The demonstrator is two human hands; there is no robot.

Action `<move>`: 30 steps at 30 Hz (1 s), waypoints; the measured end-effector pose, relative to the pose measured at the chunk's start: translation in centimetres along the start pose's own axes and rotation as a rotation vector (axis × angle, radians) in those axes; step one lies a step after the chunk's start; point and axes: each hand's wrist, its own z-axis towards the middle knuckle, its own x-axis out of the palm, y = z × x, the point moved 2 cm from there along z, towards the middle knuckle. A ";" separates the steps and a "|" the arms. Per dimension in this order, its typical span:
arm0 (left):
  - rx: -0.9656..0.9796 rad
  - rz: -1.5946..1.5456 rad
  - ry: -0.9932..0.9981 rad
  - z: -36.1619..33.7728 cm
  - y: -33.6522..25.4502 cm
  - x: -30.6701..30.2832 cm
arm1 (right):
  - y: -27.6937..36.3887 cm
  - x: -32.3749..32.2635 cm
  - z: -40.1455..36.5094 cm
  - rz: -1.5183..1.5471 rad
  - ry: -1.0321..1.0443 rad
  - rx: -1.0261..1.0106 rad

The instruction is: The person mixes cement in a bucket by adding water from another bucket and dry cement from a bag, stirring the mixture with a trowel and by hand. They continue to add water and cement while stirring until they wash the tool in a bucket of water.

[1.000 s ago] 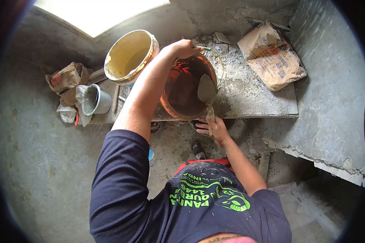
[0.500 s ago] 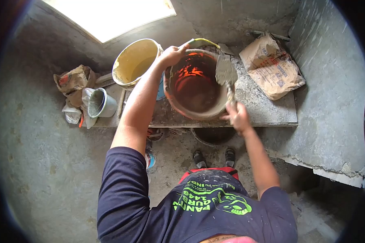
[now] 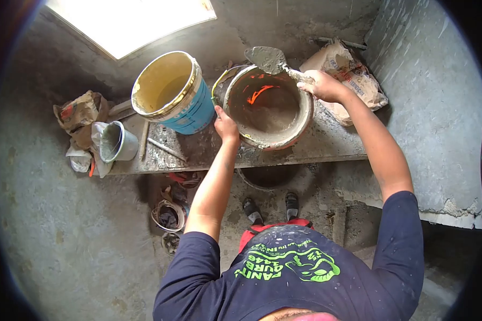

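Note:
A round bucket (image 3: 240, 128) with a mortar-smeared rim and orange patches inside stands on the ledge, with grey material in the bottom. My left hand (image 3: 226, 126) is closed at its left side, by the yellow-green handle (image 3: 216, 85). My right hand (image 3: 326, 86) is wrapped round the handle of a trowel (image 3: 268, 59) at the bucket's right rim. The trowel blade, coated in grey mortar, lies over the bucket's far edge.
A blue bucket (image 3: 190, 109) with a yellowish inside stands to the left, then a small pale bucket (image 3: 127, 145) and crumpled bags (image 3: 81, 111). A paper cement sack (image 3: 353, 80) lies at the right. The concrete ledge (image 3: 326, 152) ends in front of me; containers (image 3: 168, 215) sit below.
My left hand has moved from the bucket's far rim to its near left side. The trowel has swung left over the far rim with my right hand. The bucket's handle now hangs leftward.

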 end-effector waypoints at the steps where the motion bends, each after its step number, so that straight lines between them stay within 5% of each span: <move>1: -0.005 -0.036 -0.018 -0.4 0.7 -0.1 | -0.1 0.2 0.2 -0.069 -0.013 -0.028; 4: -0.006 -0.202 -0.025 -2.1 0.5 0.6 | 0.7 0.2 -1.1 -0.216 -0.101 -0.072; 5: 0.014 -0.250 -0.009 -2.2 0.6 0.7 | -0.2 0.8 -1.7 -0.355 -0.334 -0.329; 6: 0.036 -0.298 0.007 -2.4 0.7 0.8 | 1.2 1.0 -2.9 -0.358 -0.326 -0.322; 8: 0.054 -0.362 -0.005 -3.5 0.6 1.4 | 3.6 0.9 -6.0 -0.659 -0.219 -0.080; 18: 0.201 -0.351 0.005 -7.8 1.1 1.3 | 5.6 10.8 -5.8 -1.084 0.071 0.125; 23: 0.256 -0.265 0.020 -8.2 0.4 1.0 | 8.4 15.2 -6.0 -0.823 0.229 0.255; 28: 0.274 -0.330 0.076 -8.2 2.7 0.6 | 6.6 17.3 -2.8 -0.360 0.064 0.188; 30: 0.292 -0.315 0.098 -9.3 1.9 0.6 | 10.4 14.9 -3.7 -0.003 0.010 0.418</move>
